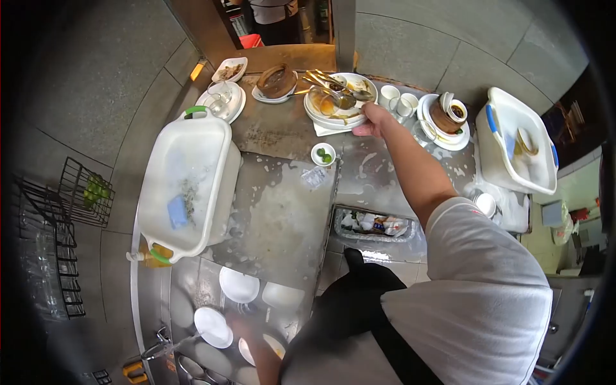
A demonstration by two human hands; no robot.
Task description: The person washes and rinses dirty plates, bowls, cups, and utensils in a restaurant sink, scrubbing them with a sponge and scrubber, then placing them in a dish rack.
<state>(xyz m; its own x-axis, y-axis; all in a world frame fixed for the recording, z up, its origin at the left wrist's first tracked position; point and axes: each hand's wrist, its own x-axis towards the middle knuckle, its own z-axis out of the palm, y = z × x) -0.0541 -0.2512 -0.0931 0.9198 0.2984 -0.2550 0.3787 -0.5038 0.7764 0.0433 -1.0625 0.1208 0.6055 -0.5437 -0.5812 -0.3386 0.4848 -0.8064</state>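
Observation:
At the far counter my right hand (372, 122) grips the near right edge of a stack of dirty plates (310, 115). Gold-coloured spoons and forks (346, 101) lie on top among brown sauce and food scraps. Just in front stands a small white bowl (317, 161) with green citrus pieces. My left hand (247, 330), smeared by motion, is low over the sink, close to a white plate (213, 327) and a plate with yellow residue (278, 346). Its fingers are too blurred to read. Water runs from the tap (157, 350) nearby.
A white tub (221, 186) with suds and a blue sponge (178, 212) stands left. Right of the plates are white cups (389, 97), stacked dishes (444, 141) and another tub (513, 163). A scrap-filled tray (374, 226) sits below the counter. Beyond the opening stands a person (273, 19).

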